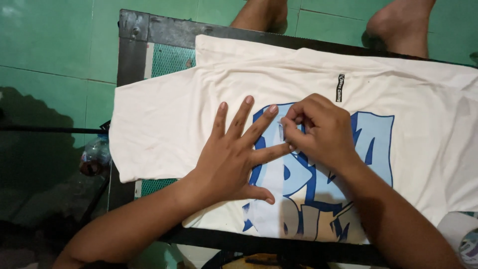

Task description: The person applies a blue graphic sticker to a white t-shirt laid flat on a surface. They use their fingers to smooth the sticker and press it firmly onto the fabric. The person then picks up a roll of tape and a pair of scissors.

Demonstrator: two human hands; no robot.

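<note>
Left hand [234,154] is lying flat, fingers spread wide, pressing on the shirt [199,99] at the left edge of the print [371,149]. It is gripping nothing, just pinning the cloth. Right hand [318,130] is curled, fingertips pinching a small pale, thin piece [282,130] at the top of the print, right beside the left fingertips. Cannot tell whether that piece is film, tape or paper; it is too small.

Shirt is cream, lying spread flat across the surface [149,27], with a small black label [340,87] near its far edge. Print is blue and pale blue block shapes, with some tan at the near end, and both hands are sitting on it.

Step in hand, as a judgement: it is looking like peeling or picking a bit off the print while the other hand is holding the cloth taut. Next move is calling for a steady pinch and a slow, low pull, with the left hand pressing close to the pick point so the cloth is not lifting or wrinkling.

Surface is a dark metal frame with green mesh [172,60] showing where the shirt is not covering it. Floor [55,45] is green tile, dimly lit. A plastic bottle [94,155] is lying off the left edge, and two bare feet [403,25] of another person are standing at the far side.
</note>
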